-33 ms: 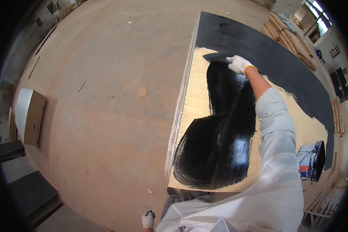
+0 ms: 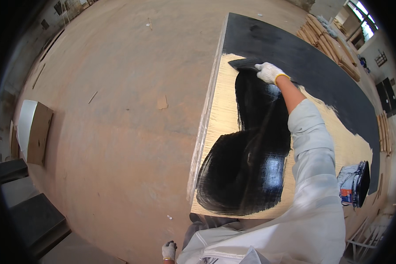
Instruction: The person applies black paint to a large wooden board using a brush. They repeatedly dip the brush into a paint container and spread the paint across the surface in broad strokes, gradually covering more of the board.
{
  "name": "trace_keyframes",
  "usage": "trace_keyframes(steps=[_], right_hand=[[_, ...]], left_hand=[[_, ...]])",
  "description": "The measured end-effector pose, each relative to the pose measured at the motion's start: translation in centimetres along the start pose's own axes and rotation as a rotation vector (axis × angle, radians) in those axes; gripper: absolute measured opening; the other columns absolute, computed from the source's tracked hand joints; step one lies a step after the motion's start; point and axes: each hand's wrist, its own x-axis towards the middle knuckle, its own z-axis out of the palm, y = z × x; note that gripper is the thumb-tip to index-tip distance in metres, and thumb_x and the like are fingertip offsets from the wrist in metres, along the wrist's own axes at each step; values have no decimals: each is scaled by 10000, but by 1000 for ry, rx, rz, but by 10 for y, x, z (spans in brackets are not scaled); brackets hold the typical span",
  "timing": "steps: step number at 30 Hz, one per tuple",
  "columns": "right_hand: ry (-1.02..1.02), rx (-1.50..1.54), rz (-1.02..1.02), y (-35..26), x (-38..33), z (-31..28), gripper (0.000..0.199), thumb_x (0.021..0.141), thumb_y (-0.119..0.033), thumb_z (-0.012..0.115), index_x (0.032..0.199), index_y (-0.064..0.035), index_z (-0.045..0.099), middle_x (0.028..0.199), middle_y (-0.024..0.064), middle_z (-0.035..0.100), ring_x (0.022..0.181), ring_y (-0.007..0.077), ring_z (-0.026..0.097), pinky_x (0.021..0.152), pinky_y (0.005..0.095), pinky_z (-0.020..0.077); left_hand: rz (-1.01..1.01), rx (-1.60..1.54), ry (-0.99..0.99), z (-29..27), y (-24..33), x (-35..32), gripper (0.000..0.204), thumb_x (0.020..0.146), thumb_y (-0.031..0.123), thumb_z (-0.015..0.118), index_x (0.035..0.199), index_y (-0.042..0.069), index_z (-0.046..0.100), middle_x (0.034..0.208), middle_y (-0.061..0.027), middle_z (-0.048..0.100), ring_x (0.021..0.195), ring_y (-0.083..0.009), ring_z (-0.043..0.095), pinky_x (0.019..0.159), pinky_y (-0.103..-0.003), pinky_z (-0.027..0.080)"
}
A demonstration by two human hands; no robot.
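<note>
My right hand (image 2: 269, 73), in a white knit glove, is closed around a dark, wide-bladed spreader (image 2: 243, 65). Its blade lies against the panel (image 2: 222, 112) at the upper end of a glossy black coating patch (image 2: 237, 171). Bare pale wood grain shows around that patch, while the panel's far part is coated matte black. Low in the picture, my left hand (image 2: 169, 251) hangs beside my leg, away from the panel. It wears a similar glove with dark-stained fingertips; the fingers look curled, and I see nothing in them.
A black-smeared bucket (image 2: 353, 184) stands at the panel's right side. Stacked brown bundles (image 2: 328, 44) lie at the back right. To the left are a cardboard box (image 2: 36, 132) and dark blocks (image 2: 39, 224). Small scraps, including a cardboard piece (image 2: 163, 103), lie on the floor (image 2: 119, 158).
My right hand and the spreader have shifted slightly left and up along the top of the glossy patch. The left hand stays by my leg.
</note>
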Motion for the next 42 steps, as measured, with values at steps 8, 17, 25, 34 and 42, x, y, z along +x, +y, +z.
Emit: trace_keyframes(steps=[8,17,25,34,42], right_hand=[[-13,-50,117,-8,-48,6,564,947,-257,569,1493,-138,649,1403,240,694,1322,428,644,1153,465,481],[-10,0,31,-48,33,3,594,978,-183,535,1568,-134,572,1529,206,614,1410,389,591,1184,450,477],[-132,-32,-142,-27,-3,-8,687,921,-207,578,1607,-202,537,1462,226,663,1366,385,629,1164,442,483],[-162,-186,-44,-19,59,-24,822,908,63,574,1604,-372,531,1449,189,687,1291,375,692,1086,422,551],[-83,-117,-243,-37,58,-14,800,853,58,599,1545,-343,611,1374,193,722,1206,394,710,1041,398,555]], left_hand=[[-113,-86,-15,11,-60,-6,298,1017,135,653,1225,-62,735,983,-168,792,801,-279,782,700,-377,647],[42,-65,31,2,-40,-9,312,1032,160,632,1256,-40,718,939,-131,778,712,-194,726,615,-306,570],[-24,-115,63,7,-61,-19,310,1004,129,628,1210,-81,725,937,-150,769,755,-205,731,703,-320,608],[-37,-40,113,8,-81,-51,304,1023,164,647,1231,-39,737,956,-141,782,747,-198,739,666,-309,591],[-31,52,102,15,-83,-69,332,1014,166,635,1245,-46,743,1006,-156,797,812,-203,761,717,-315,604]])
